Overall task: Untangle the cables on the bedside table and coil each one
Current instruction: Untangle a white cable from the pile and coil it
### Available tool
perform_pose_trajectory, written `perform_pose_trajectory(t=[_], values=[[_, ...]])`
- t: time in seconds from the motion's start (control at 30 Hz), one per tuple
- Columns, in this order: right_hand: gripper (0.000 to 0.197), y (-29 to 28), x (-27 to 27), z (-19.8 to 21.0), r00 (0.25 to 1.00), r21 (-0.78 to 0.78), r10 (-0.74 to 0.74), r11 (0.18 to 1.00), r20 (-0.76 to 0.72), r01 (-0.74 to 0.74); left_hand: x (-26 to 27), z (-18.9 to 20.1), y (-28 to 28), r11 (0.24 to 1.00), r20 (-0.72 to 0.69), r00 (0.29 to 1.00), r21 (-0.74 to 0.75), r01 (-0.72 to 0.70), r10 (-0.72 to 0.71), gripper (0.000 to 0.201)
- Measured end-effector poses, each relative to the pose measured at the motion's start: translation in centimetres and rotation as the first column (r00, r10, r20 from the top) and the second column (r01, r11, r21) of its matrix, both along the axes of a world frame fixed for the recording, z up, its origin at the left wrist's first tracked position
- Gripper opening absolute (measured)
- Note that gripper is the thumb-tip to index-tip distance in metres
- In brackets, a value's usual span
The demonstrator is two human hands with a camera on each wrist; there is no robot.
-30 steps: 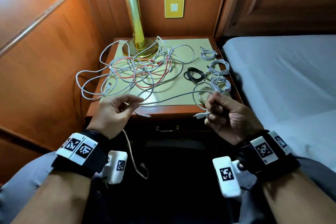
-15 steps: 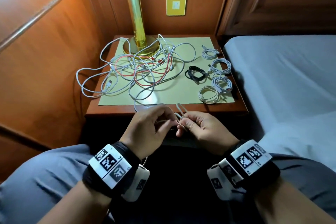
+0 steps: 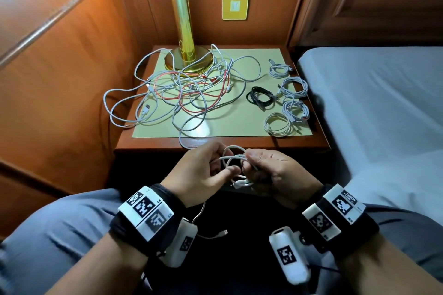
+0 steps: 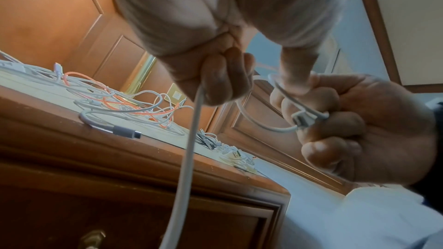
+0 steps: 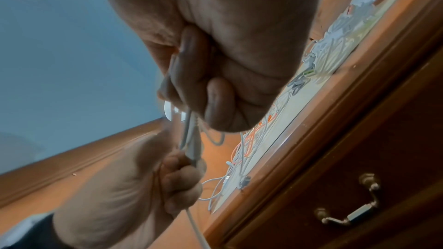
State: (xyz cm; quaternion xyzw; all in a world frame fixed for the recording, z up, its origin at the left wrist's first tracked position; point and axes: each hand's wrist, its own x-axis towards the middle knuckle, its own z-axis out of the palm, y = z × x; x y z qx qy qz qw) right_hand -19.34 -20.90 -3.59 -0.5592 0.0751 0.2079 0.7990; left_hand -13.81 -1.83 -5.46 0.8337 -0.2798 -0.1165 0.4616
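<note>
Both hands meet in front of the bedside table [image 3: 153, 146], winding a white cable [image 3: 233, 159] into small loops. My right hand [image 3: 271, 170] grips the loops and a plug end [image 4: 303, 117] in its curled fingers. My left hand [image 3: 203, 170] pinches the same cable's free run [image 4: 191, 139], which hangs below the wrist with its USB plug [image 3: 221, 233] dangling. A tangle of white and red cables [image 3: 191, 93] lies on the table's yellow mat around the lamp base. Several coiled cables, white [image 3: 278, 124] and black [image 3: 260, 97], sit along the mat's right side.
A brass lamp [image 3: 183, 31] stands at the back of the table. Wood panelling closes the left side and back; a bed [image 3: 371, 103] borders the right. Some cable loops hang over the table's left edge [image 3: 112, 105]. The drawer has a metal handle [image 5: 350, 215].
The hands drew back from the table's front edge and came together over my lap. A coil now lies at the mat's front right, and loops of another white cable have formed between the hands.
</note>
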Motion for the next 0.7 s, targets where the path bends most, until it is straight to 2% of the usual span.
perform_pose_trajectory(t=[0.07,0.17,0.2,0.27,0.33,0.37,0.47,0.57,0.7], values=[[0.034,0.2,0.0,-0.2,1.0,0.012,0.017,1.0,0.001,-0.017,0.3,0.0,0.1,0.996,0.095,0.995,0.082,-0.03,0.022,0.017],[0.037,0.2,0.3,-0.4,1.0,-0.026,0.015,1.0,0.02,-0.014,1.0,0.4,0.6,0.998,0.059,0.998,0.053,-0.033,0.03,0.018],[0.036,0.2,0.4,-0.4,1.0,-0.019,0.009,1.0,0.006,-0.009,1.1,0.5,0.7,0.999,0.014,0.999,0.019,-0.039,0.039,0.019],[0.036,0.3,0.5,-0.4,0.999,0.027,-0.001,1.0,-0.033,0.002,0.9,0.6,0.8,0.992,-0.185,0.982,-0.108,-0.064,0.043,0.028],[0.036,0.3,0.5,-0.4,0.999,0.075,0.0,0.997,-0.05,0.003,0.6,0.8,0.5,0.96,-0.425,0.905,-0.257,-0.108,-0.012,0.032],[0.036,0.3,0.5,-0.4,0.999,0.087,0.006,0.996,-0.051,-0.001,0.5,0.9,0.4,0.949,-0.484,0.874,-0.295,-0.115,-0.045,0.033],[0.032,0.3,0.4,-0.5,0.999,0.068,0.014,0.998,-0.041,-0.011,0.6,1.3,0.3,0.958,-0.468,0.882,-0.277,-0.077,-0.064,0.04],[0.029,0.1,0.5,-0.7,0.998,0.057,0.021,0.998,-0.059,-0.017,0.8,1.1,0.1,0.972,-0.402,0.915,-0.223,-0.078,-0.019,0.038],[0.029,-0.1,0.6,-0.2,0.988,0.085,0.102,0.992,-0.114,-0.093,0.9,0.5,-0.1,0.977,-0.322,0.946,-0.185,-0.103,0.038,0.04]])
